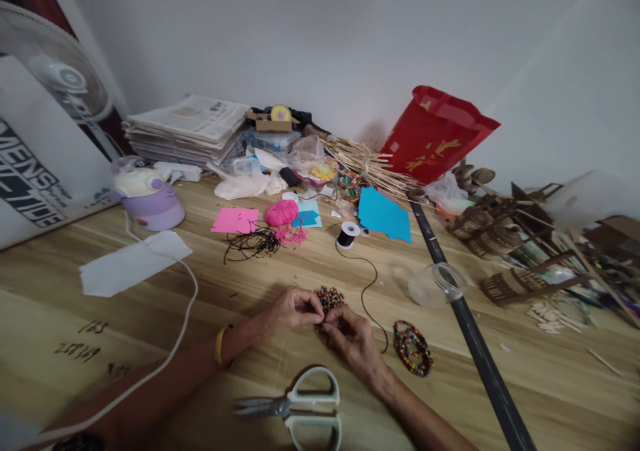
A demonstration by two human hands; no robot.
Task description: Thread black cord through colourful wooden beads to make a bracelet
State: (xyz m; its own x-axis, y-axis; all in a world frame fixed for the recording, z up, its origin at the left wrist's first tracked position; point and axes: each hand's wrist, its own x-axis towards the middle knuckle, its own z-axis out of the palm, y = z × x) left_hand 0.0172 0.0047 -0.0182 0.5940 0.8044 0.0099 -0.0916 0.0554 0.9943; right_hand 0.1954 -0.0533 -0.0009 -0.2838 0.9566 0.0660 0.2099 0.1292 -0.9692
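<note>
My left hand (299, 308) is closed in a pinch, its fingertips meeting those of my right hand (354, 344). My right hand pinches as well; what lies between the fingertips is too small to make out. Just behind them is a pile of small multicoloured beads (330, 296). A thin black cord (375, 274) runs from a white spool of black cord (347, 235) down to beside my right hand, where it passes out of sight. Strung bead loops (413, 349) lie to the right. Scissors with pale green handles (295, 407) lie in front of my hands.
Pink yarn (281, 213), black cord pieces (253, 243) and blue paper (384, 214) lie farther back. A clear plastic cup (427, 287) rests on its side by a dark strip (480, 344). A white cable (187, 317) crosses the left side. Small wooden baskets (520, 284) are at right.
</note>
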